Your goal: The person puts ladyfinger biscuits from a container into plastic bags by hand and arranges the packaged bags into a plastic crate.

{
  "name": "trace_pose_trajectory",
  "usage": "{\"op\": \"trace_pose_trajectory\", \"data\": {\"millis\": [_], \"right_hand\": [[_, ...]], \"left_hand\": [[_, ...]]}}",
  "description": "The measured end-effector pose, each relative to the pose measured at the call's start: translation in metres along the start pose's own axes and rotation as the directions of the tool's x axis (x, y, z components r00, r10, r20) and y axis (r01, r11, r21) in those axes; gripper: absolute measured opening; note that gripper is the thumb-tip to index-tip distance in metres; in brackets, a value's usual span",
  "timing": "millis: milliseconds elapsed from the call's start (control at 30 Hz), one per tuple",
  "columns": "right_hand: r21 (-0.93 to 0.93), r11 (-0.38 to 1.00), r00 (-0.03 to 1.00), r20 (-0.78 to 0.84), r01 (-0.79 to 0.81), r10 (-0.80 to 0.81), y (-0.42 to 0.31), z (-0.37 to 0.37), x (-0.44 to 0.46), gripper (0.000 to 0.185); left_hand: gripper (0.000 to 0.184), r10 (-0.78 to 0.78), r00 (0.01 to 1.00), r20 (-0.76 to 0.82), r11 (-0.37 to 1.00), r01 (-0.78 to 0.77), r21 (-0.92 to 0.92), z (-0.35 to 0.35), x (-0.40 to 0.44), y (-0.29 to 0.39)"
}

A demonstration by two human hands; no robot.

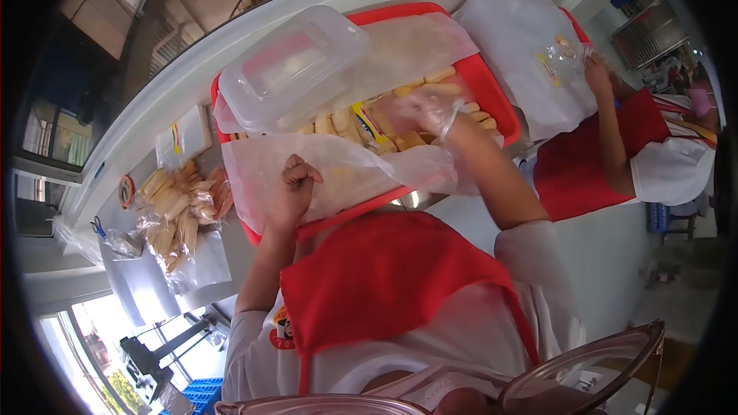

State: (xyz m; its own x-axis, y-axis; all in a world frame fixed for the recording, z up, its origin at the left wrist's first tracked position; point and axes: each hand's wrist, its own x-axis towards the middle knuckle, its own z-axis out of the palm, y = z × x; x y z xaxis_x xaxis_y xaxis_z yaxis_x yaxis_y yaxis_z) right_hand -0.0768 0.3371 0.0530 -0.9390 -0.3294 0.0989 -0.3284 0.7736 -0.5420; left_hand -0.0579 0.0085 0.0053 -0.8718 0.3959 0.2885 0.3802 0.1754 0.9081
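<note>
Head camera view: pale finger-shaped pieces and a yellow-labelled packet lie inside a red tray, where the right hand, clear-gloved and blurred, reaches among them, its grip impossible to tell; the left hand, fingers curled in, is above the tray's near side, bagged pieces left of the tray, a co-worker to its right

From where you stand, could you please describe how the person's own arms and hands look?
The right hand wears a thin, see-through glove gathered at the wrist; the left hand appears bare. Both forearms are uncovered, and white sleeves end near the elbows.
</note>
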Motion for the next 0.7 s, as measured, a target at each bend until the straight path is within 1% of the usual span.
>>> {"op": "trace_pose_trajectory", "data": {"millis": [33, 67, 100, 167, 200, 233, 267, 333, 367, 433, 500, 533, 600, 667, 700], "right_hand": [[0.008, 0.985, 0.983, 0.067, -0.173, 0.172, 0.028, -0.009, -0.001, 0.027], [0.019, 0.935, 0.927, 0.139, -0.353, 0.347, 0.058, -0.015, -0.003, 0.031], [0.053, 0.855, 0.843, 0.213, -0.515, 0.494, 0.086, -0.018, -0.007, 0.035], [0.027, 0.794, 0.765, 0.29, -0.607, 0.575, 0.118, -0.022, -0.018, 0.043], [-0.024, 0.787, 0.744, 0.312, -0.616, 0.592, 0.119, -0.025, -0.021, 0.047], [-0.174, 0.801, 0.741, 0.309, -0.573, 0.597, 0.121, -0.029, -0.021, 0.047], [-0.317, 0.795, 0.738, 0.306, -0.516, 0.601, 0.123, -0.031, -0.022, 0.048], [-0.571, 0.73, 0.733, 0.3, -0.375, 0.611, 0.119, -0.034, -0.024, 0.05], [-0.676, 0.675, 0.73, 0.295, -0.296, 0.617, 0.118, -0.034, -0.025, 0.051], [-0.663, 0.698, 0.652, 0.407, -0.271, 0.64, 0.123, -0.034, -0.019, 0.049], [-0.727, 0.67, 0.597, 0.471, -0.154, 0.649, 0.125, -0.038, -0.01, 0.049], [-0.784, 0.619, 0.585, 0.483, -0.042, 0.652, 0.112, -0.044, -0.002, 0.051], [-0.781, 0.624, 0.617, 0.481, -0.023, 0.623, 0.082, -0.062, 0.008, 0.051], [-0.643, 0.74, 0.7, 0.436, -0.196, 0.565, 0.049, -0.076, 0.008, 0.046], [-0.628, 0.756, 0.737, 0.422, -0.183, 0.528, 0.039, -0.07, 0.008, 0.044]], "left_hand": [[0.021, 0.002, 1.0, 0.0, 0.996, -0.002, 0.085, 0.001, 0.0, -0.001], [0.021, -0.013, 1.0, -0.017, 0.992, 0.015, 0.122, 0.003, 0.001, -0.001], [0.023, -0.029, 0.999, -0.037, 0.987, 0.034, 0.158, 0.005, 0.002, 0.001], [0.028, -0.069, 0.995, -0.069, 0.973, 0.083, 0.217, 0.009, 0.004, 0.005], [0.033, -0.096, 0.992, -0.08, 0.964, 0.112, 0.243, 0.009, 0.005, 0.007], [0.037, -0.123, 0.988, -0.091, 0.952, 0.143, 0.27, 0.009, 0.006, 0.008], [0.041, -0.086, 0.991, -0.105, 0.958, 0.111, 0.265, 0.009, 0.006, 0.007], [0.049, -0.015, 0.992, -0.125, 0.963, 0.048, 0.265, 0.01, 0.004, 0.004], [0.05, -0.015, 0.992, -0.123, 0.962, 0.048, 0.268, 0.01, 0.004, 0.005], [0.052, -0.014, 0.993, -0.114, 0.96, 0.046, 0.276, 0.009, 0.004, 0.006], [0.052, 0.002, 0.995, -0.096, 0.957, 0.026, 0.288, 0.008, 0.003, 0.003], [0.052, 0.01, 0.996, -0.089, 0.956, 0.017, 0.293, 0.008, 0.003, 0.002], [0.052, 0.009, 0.997, -0.075, 0.955, 0.014, 0.296, 0.006, 0.003, 0.003], [0.052, 0.005, 0.998, -0.067, 0.957, 0.014, 0.288, 0.006, 0.003, 0.004], [0.052, 0.006, 0.998, -0.063, 0.96, 0.012, 0.28, 0.006, 0.003, 0.004]]}}
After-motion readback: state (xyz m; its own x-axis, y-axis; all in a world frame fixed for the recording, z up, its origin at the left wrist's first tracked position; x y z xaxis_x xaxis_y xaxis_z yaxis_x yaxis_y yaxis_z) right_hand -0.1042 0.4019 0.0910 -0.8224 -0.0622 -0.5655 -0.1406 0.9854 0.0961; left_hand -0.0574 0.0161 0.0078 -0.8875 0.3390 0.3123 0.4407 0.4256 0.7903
